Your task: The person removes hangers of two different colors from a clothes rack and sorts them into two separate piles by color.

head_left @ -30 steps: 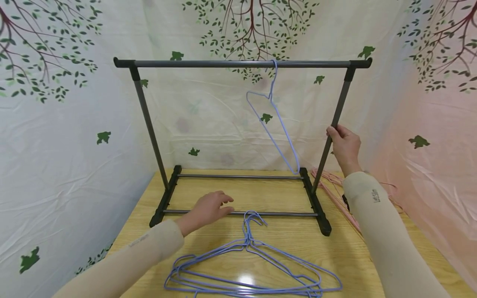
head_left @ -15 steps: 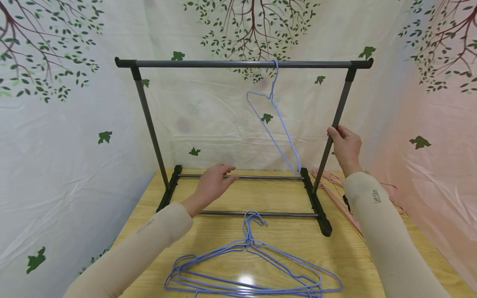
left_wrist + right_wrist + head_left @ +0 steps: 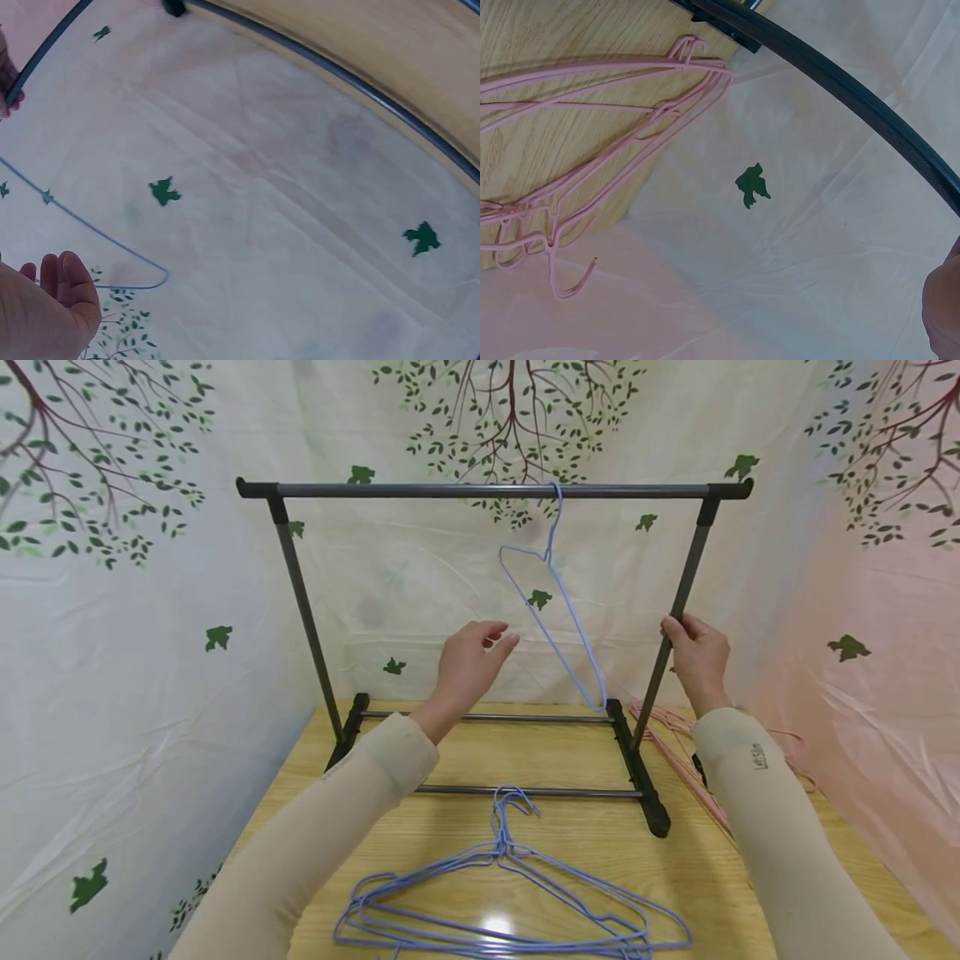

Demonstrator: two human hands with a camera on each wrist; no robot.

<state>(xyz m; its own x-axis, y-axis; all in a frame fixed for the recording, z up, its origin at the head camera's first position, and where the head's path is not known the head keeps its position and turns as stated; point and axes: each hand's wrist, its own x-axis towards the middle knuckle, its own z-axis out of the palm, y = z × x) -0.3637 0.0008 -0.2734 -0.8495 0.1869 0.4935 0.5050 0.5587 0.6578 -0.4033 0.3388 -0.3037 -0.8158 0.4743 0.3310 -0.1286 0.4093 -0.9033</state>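
Observation:
A blue wire hanger (image 3: 576, 618) hangs at an angle by its hook from the top bar of a dark metal clothes rack (image 3: 420, 491). Just left of that hanger, in the head view, my left hand (image 3: 471, 664) is raised with loosely bent fingers and nothing in them. The left wrist view shows the same hand (image 3: 52, 311) overlapping one end of the hanger (image 3: 112, 240). My right hand (image 3: 697, 660) grips the rack's right upright between thumb and fingers. At the front of the table lies a pile of several blue hangers (image 3: 501, 852), hooks pointing toward the rack.
Pink hangers (image 3: 607, 150) lie in a bundle on the wooden table (image 3: 720, 893), right of the rack's base. The rack's lower crossbars (image 3: 555, 792) run close behind the blue pile. A leaf-printed cloth (image 3: 405, 585) encloses the back and sides.
My left hand has risen from near the front crossbar, up and to the right, toward the hanging blue hanger. The right hand keeps its grip on the upright.

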